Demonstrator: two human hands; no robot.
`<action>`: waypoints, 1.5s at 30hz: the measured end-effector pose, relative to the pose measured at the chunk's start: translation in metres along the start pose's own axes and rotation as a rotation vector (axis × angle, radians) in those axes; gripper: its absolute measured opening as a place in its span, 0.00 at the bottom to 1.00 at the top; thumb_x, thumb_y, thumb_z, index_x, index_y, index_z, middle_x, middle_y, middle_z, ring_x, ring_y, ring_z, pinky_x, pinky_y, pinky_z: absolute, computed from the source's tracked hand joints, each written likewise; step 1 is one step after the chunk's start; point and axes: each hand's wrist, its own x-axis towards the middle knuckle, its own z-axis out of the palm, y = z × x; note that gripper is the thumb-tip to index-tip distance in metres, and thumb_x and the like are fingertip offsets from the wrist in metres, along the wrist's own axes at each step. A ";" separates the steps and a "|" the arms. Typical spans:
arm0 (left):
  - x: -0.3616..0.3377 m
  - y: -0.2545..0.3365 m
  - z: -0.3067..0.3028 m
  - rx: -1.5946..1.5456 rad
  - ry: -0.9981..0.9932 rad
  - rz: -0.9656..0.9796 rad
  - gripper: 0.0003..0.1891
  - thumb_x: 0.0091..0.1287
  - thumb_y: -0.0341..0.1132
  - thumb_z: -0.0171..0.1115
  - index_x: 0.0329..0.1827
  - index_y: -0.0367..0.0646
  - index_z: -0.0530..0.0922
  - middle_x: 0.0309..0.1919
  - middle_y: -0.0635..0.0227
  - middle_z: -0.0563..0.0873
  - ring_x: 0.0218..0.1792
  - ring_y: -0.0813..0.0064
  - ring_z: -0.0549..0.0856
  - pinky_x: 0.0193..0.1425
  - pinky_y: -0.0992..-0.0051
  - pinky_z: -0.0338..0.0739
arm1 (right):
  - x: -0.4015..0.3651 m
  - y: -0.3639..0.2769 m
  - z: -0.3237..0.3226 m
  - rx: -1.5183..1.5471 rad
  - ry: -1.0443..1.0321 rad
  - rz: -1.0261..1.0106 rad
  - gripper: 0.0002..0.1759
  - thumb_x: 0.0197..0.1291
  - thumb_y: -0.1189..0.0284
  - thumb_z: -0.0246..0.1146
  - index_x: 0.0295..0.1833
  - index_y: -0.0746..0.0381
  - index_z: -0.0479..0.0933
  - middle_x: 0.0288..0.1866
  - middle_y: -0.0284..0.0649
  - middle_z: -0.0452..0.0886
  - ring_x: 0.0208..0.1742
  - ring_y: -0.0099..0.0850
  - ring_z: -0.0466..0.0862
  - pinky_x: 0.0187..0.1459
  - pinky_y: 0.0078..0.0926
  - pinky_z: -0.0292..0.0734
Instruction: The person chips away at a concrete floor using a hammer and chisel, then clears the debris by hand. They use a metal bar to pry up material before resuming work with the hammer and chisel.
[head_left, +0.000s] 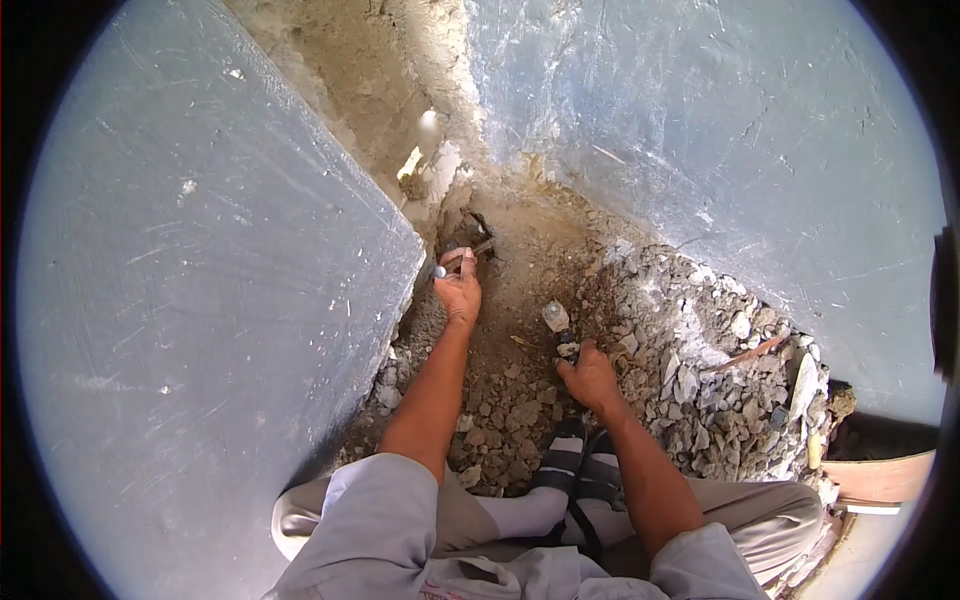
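My left hand (459, 295) is closed around a metal chisel (440, 272). The round struck end of the chisel sticks out on the left, and its shaft points right toward a dark hollow (478, 225) in the dirt wall. Lower and to the right, my right hand (592, 380) grips a hammer (555, 317) by its handle. The pale hammer head points up and away from me, apart from the chisel. Part of the handle is hidden under my fingers.
Broken stones and rubble (700, 370) are heaped on the right. Large grey panels (220, 260) flank the dug gap on both sides. My sandalled feet (565, 460) rest on the rubble between my knees. A curved brown piece (880, 478) lies at the lower right.
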 end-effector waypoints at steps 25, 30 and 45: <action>-0.040 0.002 0.025 0.341 0.041 0.176 0.12 0.66 0.39 0.71 0.45 0.40 0.84 0.44 0.55 0.88 0.48 0.55 0.87 0.57 0.64 0.79 | -0.014 -0.102 -0.020 -0.129 0.116 -0.333 0.21 0.49 0.67 0.71 0.46 0.65 0.76 0.30 0.55 0.85 0.36 0.56 0.87 0.41 0.50 0.83; -0.051 0.018 0.031 0.497 0.048 0.220 0.13 0.65 0.37 0.72 0.47 0.39 0.84 0.44 0.52 0.88 0.47 0.55 0.87 0.55 0.63 0.80 | -0.031 -0.107 -0.034 0.087 0.425 -0.981 0.20 0.47 0.67 0.72 0.44 0.65 0.77 0.33 0.51 0.83 0.33 0.53 0.86 0.34 0.48 0.80; -0.052 0.030 0.026 0.457 -0.039 0.204 0.11 0.71 0.31 0.64 0.51 0.35 0.81 0.46 0.52 0.86 0.47 0.50 0.85 0.53 0.64 0.80 | 0.009 -0.096 -0.022 -0.270 0.289 -0.799 0.22 0.42 0.67 0.75 0.41 0.65 0.76 0.34 0.52 0.84 0.33 0.53 0.86 0.36 0.44 0.81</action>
